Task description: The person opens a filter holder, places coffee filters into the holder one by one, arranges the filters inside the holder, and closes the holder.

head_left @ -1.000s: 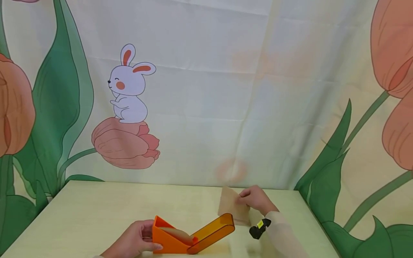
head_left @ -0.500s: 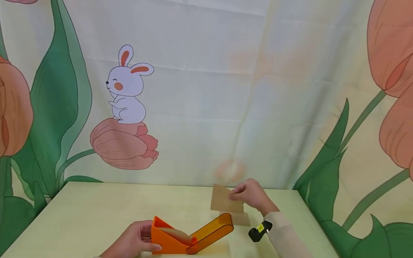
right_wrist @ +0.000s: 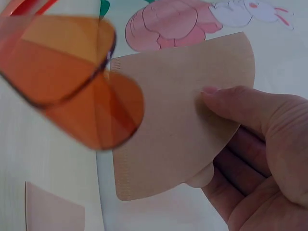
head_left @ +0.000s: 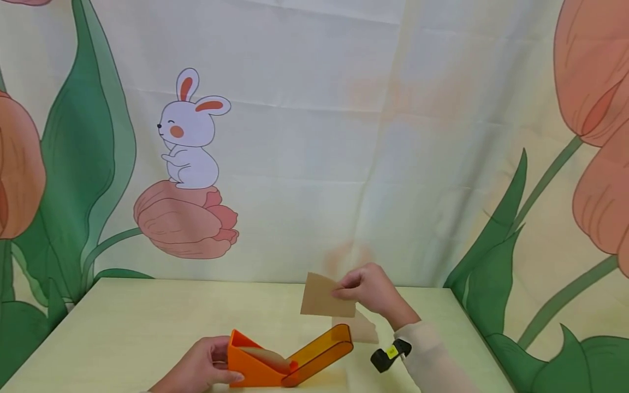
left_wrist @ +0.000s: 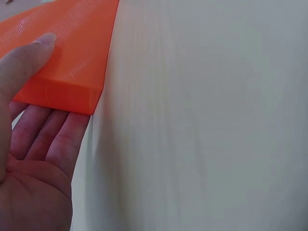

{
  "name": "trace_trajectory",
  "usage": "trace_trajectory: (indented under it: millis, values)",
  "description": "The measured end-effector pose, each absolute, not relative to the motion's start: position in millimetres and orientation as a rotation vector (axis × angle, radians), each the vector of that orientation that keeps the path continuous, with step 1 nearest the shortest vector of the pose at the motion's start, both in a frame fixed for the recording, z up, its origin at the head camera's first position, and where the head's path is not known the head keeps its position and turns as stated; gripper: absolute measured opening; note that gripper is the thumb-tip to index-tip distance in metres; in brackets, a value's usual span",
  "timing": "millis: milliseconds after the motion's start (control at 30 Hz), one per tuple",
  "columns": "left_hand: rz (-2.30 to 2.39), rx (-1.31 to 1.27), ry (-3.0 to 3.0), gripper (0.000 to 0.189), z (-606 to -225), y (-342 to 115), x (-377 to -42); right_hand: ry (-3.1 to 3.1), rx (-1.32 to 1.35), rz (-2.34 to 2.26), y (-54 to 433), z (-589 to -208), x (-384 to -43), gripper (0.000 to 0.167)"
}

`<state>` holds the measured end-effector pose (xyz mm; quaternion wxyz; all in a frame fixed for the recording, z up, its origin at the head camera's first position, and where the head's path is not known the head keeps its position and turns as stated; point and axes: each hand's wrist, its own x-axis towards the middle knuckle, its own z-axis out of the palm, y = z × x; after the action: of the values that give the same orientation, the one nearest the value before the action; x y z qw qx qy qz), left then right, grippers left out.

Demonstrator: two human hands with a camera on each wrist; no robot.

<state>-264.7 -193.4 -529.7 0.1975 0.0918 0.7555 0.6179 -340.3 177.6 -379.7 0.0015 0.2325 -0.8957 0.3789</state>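
Up and leftward goes the brown paper coffee filter (head_left: 326,296), lifted clear of the table (head_left: 123,327) since a second ago, thumb and fingers of the right hand (head_left: 366,289) pinching its edge. It hangs above the open translucent lid (head_left: 321,346) of the orange filter holder (head_left: 255,363). Left hand (head_left: 199,368) grips the holder's end, thumb on top, fingers underneath. Another filter (head_left: 361,329) lies flat behind the lid.

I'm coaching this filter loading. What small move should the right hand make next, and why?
Probably carry the paper filter left and down to the open orange holder: the right hand pinches it above the table, and the left hand steadies the holder.
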Motion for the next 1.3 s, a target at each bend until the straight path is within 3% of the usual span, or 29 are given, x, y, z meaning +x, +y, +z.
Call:
trace_trajectory:
  millis: [500, 1300]
  values:
    - [1.752, 0.280, 2.096, 0.057, -529, -194, -264, -2.735, 0.876, 1.350, 142, -365, -317, 0.009]
    - [1.739, 0.315, 2.115, 0.058, -525, -195, -260, -2.779, 0.990, 1.466, 101, -388, -297, 0.006]
